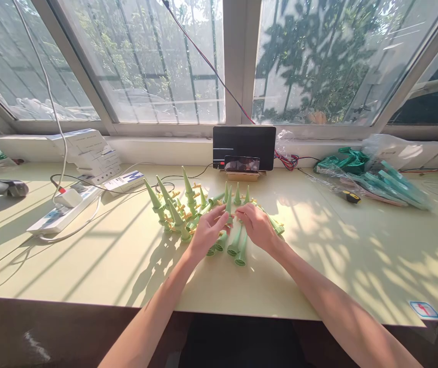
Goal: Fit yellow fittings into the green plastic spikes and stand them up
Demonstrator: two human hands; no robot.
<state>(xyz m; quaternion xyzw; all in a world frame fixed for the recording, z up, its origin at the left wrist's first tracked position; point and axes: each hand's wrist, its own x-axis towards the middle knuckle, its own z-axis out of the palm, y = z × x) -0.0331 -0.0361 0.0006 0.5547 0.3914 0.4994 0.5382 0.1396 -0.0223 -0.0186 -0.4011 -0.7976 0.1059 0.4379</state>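
Observation:
My left hand [213,229] is closed around a green plastic watering spike [229,203], held with its pointed tip up. Close beside it, my right hand [256,223] has its fingers pinched together near the spike's side; what they hold, if anything, is too small to make out. Several assembled green spikes with yellow valves [180,222] stand upright to the left of my hands. Below and between my hands lie green tubes [240,253], their open threaded ends towards me. Further green cones [237,195] stand just behind my fingers.
A black tablet [244,140] and a phone [241,164] stand at the back by the window. At left are a power strip [63,212], small boxes [84,153] and cables. Plastic bags [379,181] and a yellow-black tool [350,197] lie on the right of the table [341,266].

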